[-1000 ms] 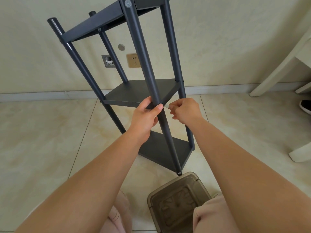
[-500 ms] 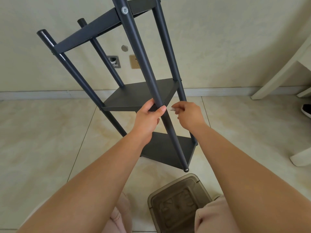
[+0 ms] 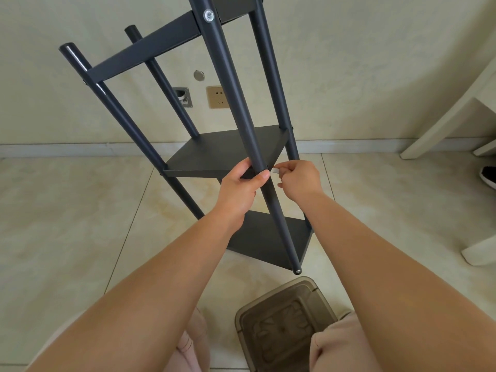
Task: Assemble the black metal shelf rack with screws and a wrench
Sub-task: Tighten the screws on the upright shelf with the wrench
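Rack (image 3: 222,157) stands tilted on the tiled floor (image 3: 67,224), three shelves mounted and one screw (image 3: 208,15) seated up top, so you look near the end. Your left hand (image 3: 241,183) wraps the front post (image 3: 241,108) at the middle shelf; your right hand (image 3: 299,177) pinches a small silvery piece (image 3: 274,171), likely the wrench, there. Whether the brown bin (image 3: 284,323) below holds anything, I cannot tell.

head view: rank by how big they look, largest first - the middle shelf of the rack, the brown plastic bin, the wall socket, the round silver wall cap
1. brown plastic bin, though nearness to the camera inflates it
2. middle shelf, close in apparent size to the bin, so their order is unsure
3. wall socket
4. round silver wall cap
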